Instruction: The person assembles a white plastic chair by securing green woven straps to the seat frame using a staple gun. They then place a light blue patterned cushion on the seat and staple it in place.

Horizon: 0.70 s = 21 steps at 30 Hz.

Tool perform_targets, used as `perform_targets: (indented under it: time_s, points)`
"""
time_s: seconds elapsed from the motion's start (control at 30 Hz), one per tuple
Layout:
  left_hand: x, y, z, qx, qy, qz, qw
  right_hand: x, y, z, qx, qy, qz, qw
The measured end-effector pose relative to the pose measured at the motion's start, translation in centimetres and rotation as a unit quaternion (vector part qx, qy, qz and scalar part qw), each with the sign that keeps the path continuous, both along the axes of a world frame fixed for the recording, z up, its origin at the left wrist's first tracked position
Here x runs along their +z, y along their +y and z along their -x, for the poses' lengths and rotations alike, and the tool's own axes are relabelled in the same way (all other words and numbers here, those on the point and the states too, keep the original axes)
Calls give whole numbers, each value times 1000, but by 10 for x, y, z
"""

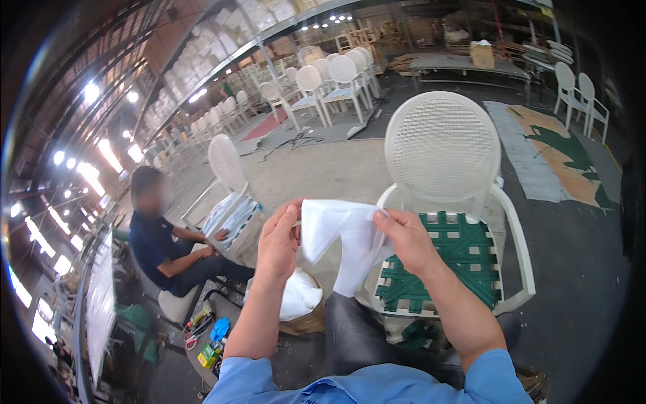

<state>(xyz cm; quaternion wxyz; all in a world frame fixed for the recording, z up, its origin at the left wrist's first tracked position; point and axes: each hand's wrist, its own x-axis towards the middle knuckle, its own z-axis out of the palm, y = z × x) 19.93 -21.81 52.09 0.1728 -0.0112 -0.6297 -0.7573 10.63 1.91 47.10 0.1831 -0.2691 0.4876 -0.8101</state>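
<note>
I judge the unfolding step underway: left hand [278, 237] and right hand [409, 239], apart, each pinch the white fabric sheet [343, 236] between them, which needs spreading over the white green-webbed armchair [464, 249] just beyond.

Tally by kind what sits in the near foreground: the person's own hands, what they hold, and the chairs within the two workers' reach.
Hands: 2, left hand and right hand
White fabric piece, held by both hands: 1
White chair with green webbing seat: 1
White chair the seated co-worker handles: 1
Total: 5
</note>
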Motion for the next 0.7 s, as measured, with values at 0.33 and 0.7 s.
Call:
perform_targets:
  time_s: [0.33,0.7]
  points:
    - [-60,110,44,-114,-80,-26,990,-30,42,-22,-266,157,-190,932]
    - [-45,106,79,-175,13,211,962,-25,134,15,-202,-45,-27,978]
